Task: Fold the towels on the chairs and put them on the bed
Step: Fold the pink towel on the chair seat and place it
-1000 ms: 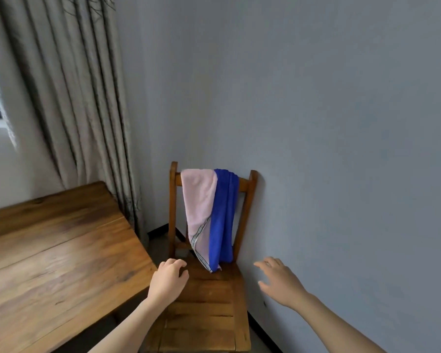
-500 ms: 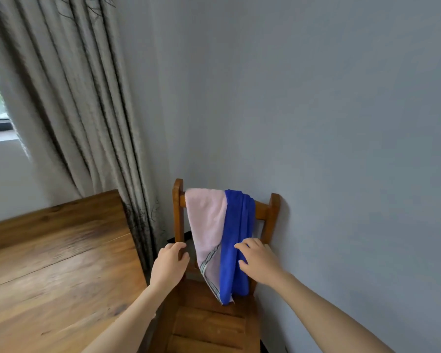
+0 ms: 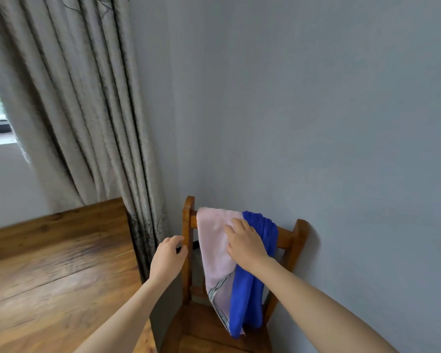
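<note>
A pale pink towel (image 3: 214, 253) with a grey striped hem and a blue towel (image 3: 247, 299) hang side by side over the top rail of a wooden chair (image 3: 299, 240). My right hand (image 3: 247, 244) lies on both towels near the rail, fingers spread across the seam between pink and blue. My left hand (image 3: 169, 258) hovers with loosely curled fingers just left of the chair's left post, holding nothing. No bed is in view.
A wooden table (image 3: 54, 271) fills the lower left, its corner close to the chair. A grey curtain (image 3: 74, 105) hangs behind it beside a window. The plain grey wall (image 3: 316, 110) stands right behind the chair.
My right hand has risen from the blue towel's lower part up onto the towels near the rail. My left hand has moved up beside the chair post. The view has come closer.
</note>
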